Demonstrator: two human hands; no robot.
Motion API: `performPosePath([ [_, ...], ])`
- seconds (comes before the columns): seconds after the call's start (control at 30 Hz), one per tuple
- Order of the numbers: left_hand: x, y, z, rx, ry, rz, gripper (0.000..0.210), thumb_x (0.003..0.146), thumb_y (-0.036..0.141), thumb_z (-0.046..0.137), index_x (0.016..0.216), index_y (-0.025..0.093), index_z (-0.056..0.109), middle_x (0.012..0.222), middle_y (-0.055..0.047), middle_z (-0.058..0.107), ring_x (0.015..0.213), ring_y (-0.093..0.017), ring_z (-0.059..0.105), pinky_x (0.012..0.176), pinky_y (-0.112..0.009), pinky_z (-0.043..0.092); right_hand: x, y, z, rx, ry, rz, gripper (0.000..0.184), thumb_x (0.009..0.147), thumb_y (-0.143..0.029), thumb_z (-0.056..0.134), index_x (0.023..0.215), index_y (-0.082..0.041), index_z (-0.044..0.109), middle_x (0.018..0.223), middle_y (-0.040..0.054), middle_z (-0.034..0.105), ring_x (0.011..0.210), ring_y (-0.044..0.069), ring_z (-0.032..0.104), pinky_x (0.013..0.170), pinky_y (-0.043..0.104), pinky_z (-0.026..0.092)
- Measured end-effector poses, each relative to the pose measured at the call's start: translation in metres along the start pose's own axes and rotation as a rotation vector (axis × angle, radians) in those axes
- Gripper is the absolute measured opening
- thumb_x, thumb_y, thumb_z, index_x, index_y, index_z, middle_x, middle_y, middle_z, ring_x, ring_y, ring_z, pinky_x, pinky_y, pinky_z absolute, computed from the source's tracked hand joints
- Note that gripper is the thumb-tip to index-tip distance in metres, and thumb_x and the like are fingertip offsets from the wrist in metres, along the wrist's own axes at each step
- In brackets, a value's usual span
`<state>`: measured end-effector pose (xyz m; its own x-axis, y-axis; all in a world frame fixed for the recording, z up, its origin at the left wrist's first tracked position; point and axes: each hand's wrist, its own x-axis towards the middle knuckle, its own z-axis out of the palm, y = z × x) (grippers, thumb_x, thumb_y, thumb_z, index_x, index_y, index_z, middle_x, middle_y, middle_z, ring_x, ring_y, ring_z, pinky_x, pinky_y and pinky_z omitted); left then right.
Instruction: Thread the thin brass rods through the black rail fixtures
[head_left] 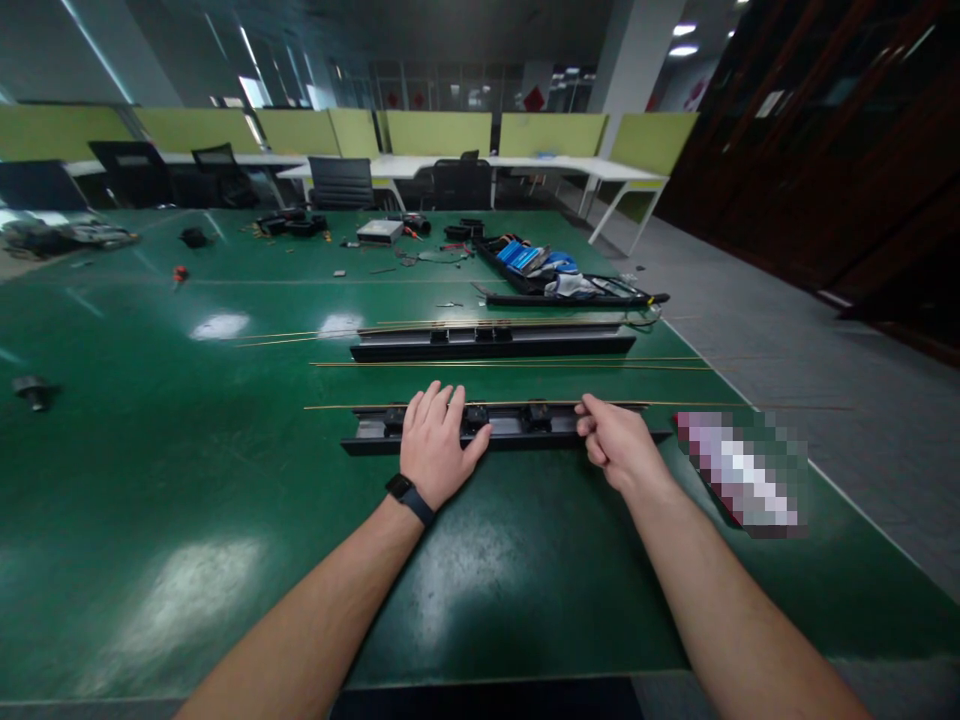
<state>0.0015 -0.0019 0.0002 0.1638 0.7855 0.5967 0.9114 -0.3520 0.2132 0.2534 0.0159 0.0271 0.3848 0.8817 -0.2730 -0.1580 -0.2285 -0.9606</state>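
A long black channel-shaped rail (pixel 510 441) lies crosswise on the green table, with black blocks (pixel 535 414) seated inside it. My left hand (pixel 437 440) rests flat over the rail's left half, fingers stretched out and thumb apart, partly covering the blocks. A thin brass-coloured rod (pixel 345 407) runs along the rail's far edge and sticks out past both ends. At the rail's right part, my right hand (pixel 616 440) is closed, its index finger and thumb pinched at the rod. The exact contact between fingertips and rod is too small to make out.
A second black rail (pixel 495 348) lies farther back, with loose thin rods (pixel 450 365) between the two. Behind it is an open black tool bag (pixel 517 270) with blue items. A blurred-out packet (pixel 739 470) lies right. A dark metal part (pixel 32 390) stands far left.
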Motion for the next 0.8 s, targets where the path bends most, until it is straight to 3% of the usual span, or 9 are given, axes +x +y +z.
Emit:
performPosePath([
  [0.2, -0.0001, -0.0001, 0.0005, 0.014, 0.008, 0.010, 0.060, 0.097, 0.052, 0.055, 0.142, 0.013, 0.056, 0.142, -0.017, 0.062, 0.144, -0.034, 0.046, 0.124, -0.052, 0.028, 0.0009, -0.0014, -0.0016, 0.058, 0.027, 0.009, 0.021, 0.095, -0.030, 0.060, 0.079, -0.016, 0.059, 0.050, -0.0035, 0.056, 0.024, 0.004, 0.032, 0.027, 0.017, 0.016],
  [0.8, 0.0001, 0.0002, -0.0001, 0.017, 0.013, 0.015, 0.061, 0.097, 0.053, 0.055, 0.142, 0.011, 0.057, 0.141, -0.018, 0.063, 0.143, -0.034, 0.047, 0.124, -0.051, 0.028, -0.0002, -0.0007, 0.0006, 0.041, 0.029, 0.002, 0.025, 0.092, -0.037, 0.066, 0.080, -0.017, 0.059, 0.049, -0.0034, 0.055, 0.023, 0.005, 0.033, 0.027, 0.017, 0.015],
])
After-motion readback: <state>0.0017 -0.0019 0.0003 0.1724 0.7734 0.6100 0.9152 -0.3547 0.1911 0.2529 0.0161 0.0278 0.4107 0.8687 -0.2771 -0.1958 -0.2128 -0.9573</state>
